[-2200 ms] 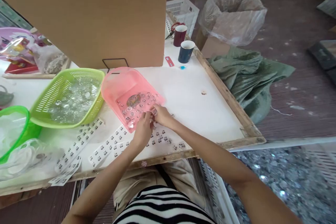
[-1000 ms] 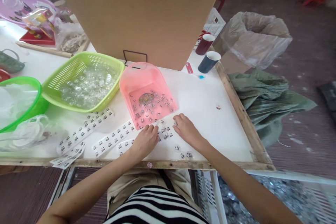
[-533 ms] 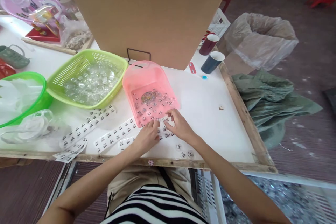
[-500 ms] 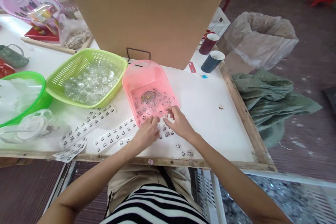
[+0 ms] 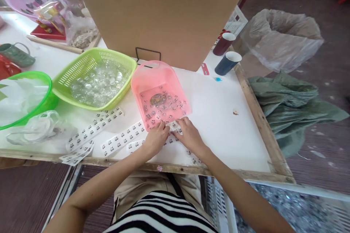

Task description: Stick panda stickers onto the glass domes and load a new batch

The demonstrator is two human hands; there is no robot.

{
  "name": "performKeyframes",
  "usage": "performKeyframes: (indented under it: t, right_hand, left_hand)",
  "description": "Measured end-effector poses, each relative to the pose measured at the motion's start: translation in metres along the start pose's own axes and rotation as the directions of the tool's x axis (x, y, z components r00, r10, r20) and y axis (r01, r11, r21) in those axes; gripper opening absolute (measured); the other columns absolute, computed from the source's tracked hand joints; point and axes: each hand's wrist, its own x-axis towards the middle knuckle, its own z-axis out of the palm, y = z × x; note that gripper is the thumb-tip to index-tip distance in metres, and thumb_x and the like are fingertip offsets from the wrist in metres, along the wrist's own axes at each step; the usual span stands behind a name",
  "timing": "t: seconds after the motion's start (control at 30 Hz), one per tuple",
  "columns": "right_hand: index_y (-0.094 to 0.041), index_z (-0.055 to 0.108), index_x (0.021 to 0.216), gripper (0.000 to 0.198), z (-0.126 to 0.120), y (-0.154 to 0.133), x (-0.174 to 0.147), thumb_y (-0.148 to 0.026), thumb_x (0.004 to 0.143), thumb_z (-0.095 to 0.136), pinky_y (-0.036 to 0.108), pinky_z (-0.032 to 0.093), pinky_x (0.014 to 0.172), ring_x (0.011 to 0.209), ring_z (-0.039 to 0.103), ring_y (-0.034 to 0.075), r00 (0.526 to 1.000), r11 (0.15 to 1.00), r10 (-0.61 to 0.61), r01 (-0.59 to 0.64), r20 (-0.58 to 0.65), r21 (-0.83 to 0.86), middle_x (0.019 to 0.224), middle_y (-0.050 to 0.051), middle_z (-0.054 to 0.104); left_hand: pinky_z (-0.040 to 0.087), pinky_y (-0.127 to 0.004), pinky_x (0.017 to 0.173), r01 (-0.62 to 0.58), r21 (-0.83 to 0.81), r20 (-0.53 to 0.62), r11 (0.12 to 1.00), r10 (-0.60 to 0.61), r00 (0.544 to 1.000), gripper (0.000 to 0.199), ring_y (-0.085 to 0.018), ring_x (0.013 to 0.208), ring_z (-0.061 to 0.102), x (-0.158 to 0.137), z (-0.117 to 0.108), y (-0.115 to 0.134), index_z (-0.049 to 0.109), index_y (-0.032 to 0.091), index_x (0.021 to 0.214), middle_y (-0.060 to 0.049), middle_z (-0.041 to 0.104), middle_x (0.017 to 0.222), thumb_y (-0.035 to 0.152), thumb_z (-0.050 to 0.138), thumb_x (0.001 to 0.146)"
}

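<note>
My left hand [image 5: 156,139] is closed at the near edge of a pink scoop-shaped tray [image 5: 164,74], its fingers bunched on a strip of panda stickers [image 5: 175,127]. Facing it, my right hand [image 5: 193,137] pinches the right part of that strip between thumb and fingers. Inside the tray lie many small clear pieces with panda prints [image 5: 175,102] and one larger oval patterned piece [image 5: 158,99]. More panda sticker strips [image 5: 123,138] spread on the table to the left of my left hand. A few loose panda pieces [image 5: 193,160] lie beside my right wrist.
A yellow-green basket [image 5: 61,91] of clear discs and a green bowl [image 5: 46,98] with white sheets stand to the left. A tall cardboard box [image 5: 161,14] blocks the back. Two dark cups [image 5: 228,63] stand back right, inside the wooden table edge [image 5: 262,131].
The hands have come slightly down onto the strip, and my right fingers have straightened and lowered from a raised pinch. The whole view has shifted a little.
</note>
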Motion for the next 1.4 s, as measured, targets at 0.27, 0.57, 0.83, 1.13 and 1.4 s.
performKeyframes:
  t: [0.27,0.57,0.83,1.13,1.4]
  right_hand:
    - [-0.020,0.052,0.096,0.022,0.000,0.001,0.006,-0.015,0.078,0.062,0.037,0.050,0.084,0.095,0.061,0.022,1.000,0.975,0.001,-0.003,0.008,0.221,0.101,0.007,0.059]
    - [-0.021,0.056,0.103,0.020,-0.017,-0.010,0.048,-0.028,0.085,0.057,0.032,0.051,0.080,0.088,0.064,0.017,0.991,0.749,0.053,0.040,-0.120,0.661,0.102,0.005,0.067]
    - [-0.024,0.050,0.130,0.052,-0.018,0.011,-0.005,-0.040,0.084,0.069,0.045,0.046,0.101,0.121,0.052,0.028,0.992,0.967,-0.118,0.126,-0.048,0.222,0.130,0.012,0.052]
    - [-0.021,0.051,0.126,0.034,-0.001,0.024,-0.019,-0.025,0.092,0.058,0.039,0.055,0.087,0.101,0.061,0.024,0.958,0.961,-0.276,0.275,0.073,0.021,0.115,0.011,0.052]
    - [-0.018,0.057,0.111,0.020,-0.005,0.001,-0.013,-0.019,0.091,0.056,0.036,0.054,0.079,0.094,0.061,0.024,0.986,0.987,-0.108,0.121,0.123,-0.103,0.105,0.010,0.056]
  left_hand:
    - [0.053,-0.038,0.078,-0.115,0.013,-0.018,0.993,0.115,0.993,0.013,-0.026,0.093,0.059,-0.001,0.000,-0.005,0.057,0.018,0.088,-0.009,0.058,0.094,0.009,0.050,0.094]
    - [0.051,-0.039,0.084,-0.046,0.018,-0.221,0.999,0.049,0.974,0.013,-0.026,0.100,0.058,0.042,-0.039,-0.025,0.056,0.016,0.100,-0.012,0.057,0.108,0.011,0.044,0.097]
    - [0.049,-0.040,0.086,-0.012,0.126,-0.164,0.992,0.033,0.986,0.030,-0.029,0.107,0.057,-0.001,-0.055,-0.037,0.048,0.017,0.114,-0.012,0.056,0.113,0.027,0.065,0.091]
    - [0.050,-0.038,0.083,-0.018,0.187,0.016,0.982,0.016,1.000,0.015,-0.027,0.097,0.060,-0.027,-0.023,-0.040,0.052,0.018,0.095,-0.008,0.059,0.098,0.017,0.065,0.088]
    - [0.052,-0.038,0.080,0.018,0.156,-0.018,0.988,-0.016,1.000,0.016,-0.025,0.091,0.062,-0.030,-0.022,-0.030,0.051,0.018,0.098,-0.008,0.058,0.097,0.011,0.057,0.085]
